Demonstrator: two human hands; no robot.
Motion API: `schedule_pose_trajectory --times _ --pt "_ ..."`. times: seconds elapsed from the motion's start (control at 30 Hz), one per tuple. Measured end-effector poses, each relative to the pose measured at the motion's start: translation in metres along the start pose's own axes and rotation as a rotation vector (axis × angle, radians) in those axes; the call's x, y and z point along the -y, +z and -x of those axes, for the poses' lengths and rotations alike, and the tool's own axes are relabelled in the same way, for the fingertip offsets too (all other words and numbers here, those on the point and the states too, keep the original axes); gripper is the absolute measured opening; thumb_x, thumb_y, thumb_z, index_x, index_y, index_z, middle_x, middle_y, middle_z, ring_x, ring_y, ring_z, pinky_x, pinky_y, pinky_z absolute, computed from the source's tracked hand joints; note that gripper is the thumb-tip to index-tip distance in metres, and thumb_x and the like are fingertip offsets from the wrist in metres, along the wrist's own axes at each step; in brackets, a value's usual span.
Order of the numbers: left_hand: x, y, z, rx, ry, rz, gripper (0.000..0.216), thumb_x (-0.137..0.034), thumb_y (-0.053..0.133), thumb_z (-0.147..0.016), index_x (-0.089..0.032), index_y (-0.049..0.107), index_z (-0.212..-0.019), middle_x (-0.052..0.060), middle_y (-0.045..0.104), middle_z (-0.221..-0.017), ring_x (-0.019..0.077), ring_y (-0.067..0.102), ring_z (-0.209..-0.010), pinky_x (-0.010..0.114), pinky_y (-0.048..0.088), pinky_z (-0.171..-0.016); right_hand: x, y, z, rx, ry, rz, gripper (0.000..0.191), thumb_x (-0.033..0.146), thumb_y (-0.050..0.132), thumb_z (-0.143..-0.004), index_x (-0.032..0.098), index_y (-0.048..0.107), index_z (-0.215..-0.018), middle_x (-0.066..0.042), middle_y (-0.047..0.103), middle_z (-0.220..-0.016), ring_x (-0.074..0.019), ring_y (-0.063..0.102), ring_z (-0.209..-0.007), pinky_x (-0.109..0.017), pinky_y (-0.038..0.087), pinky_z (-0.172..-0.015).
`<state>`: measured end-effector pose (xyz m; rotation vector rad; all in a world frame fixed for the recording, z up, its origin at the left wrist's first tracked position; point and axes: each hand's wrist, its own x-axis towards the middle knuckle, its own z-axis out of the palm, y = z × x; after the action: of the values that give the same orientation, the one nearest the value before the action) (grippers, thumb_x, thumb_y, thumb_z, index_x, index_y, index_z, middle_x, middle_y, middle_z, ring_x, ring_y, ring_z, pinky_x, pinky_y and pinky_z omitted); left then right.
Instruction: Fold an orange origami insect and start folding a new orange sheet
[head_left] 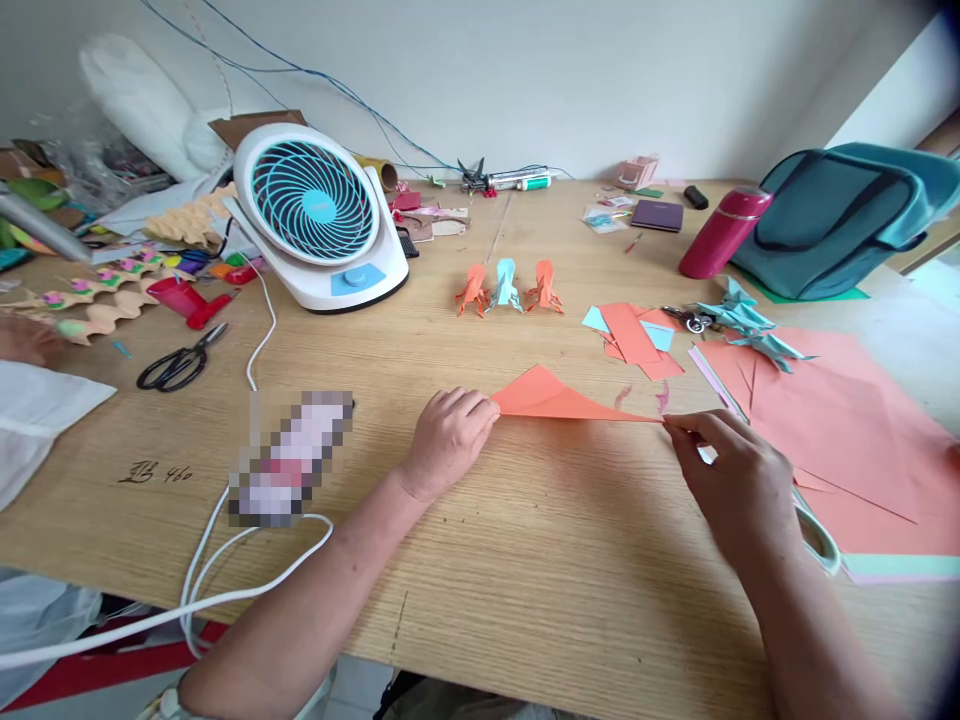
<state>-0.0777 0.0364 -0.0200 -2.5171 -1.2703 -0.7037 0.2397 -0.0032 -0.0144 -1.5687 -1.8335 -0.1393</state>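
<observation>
Right now the left hand (448, 440) rests knuckles-up on the worktop (525, 570). Its fingers (480, 410) are curled narrow and pinch the blunt left corner of a folded orange paper (559, 400). The right hand (739, 480) does the same at the other end, with its fingers (686, 425) closed tight on the paper's long pointed tip. The paper stretches between the two sets of fingers as a flat triangle, its lower edge along the wood and its peak pointing away from them.

Beyond the fingers, farther up the worktop, three small folded figures (510, 285) stand in a row, two orange with a pale blue one between. Past the right fingers lie orange and blue paper scraps (637, 340). Just outside those fingers, large orange sheets (847, 430) spread out, with teal folded shapes (746, 325) on their far edge. Farther out on that side lie a magenta bottle (724, 235) and a teal bag (847, 215).

Out from the left fingers, a white cable (247, 565) loops near the forearm. Black scissors (180, 365) lie well apart, and a white fan (319, 215) with a blue grille stands beyond them.
</observation>
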Motion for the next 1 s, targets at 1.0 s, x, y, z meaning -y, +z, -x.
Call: schedule_pose_trajectory --times 1.0 --pt "0.01 0.009 0.0 -0.123 0.008 0.01 0.019 -0.011 0.059 -0.092 -0.021 0.072 -0.101 0.005 0.075 -0.097 0.0209 0.06 -0.085 0.036 0.05 -0.076 0.036 0.009 0.007 0.164 -0.287 -0.233 0.015 0.015 0.054 -0.097 0.021 0.064 -0.088 -0.002 0.063 -0.077 -0.0138 0.059 -0.066 -0.027 0.044 -0.063"
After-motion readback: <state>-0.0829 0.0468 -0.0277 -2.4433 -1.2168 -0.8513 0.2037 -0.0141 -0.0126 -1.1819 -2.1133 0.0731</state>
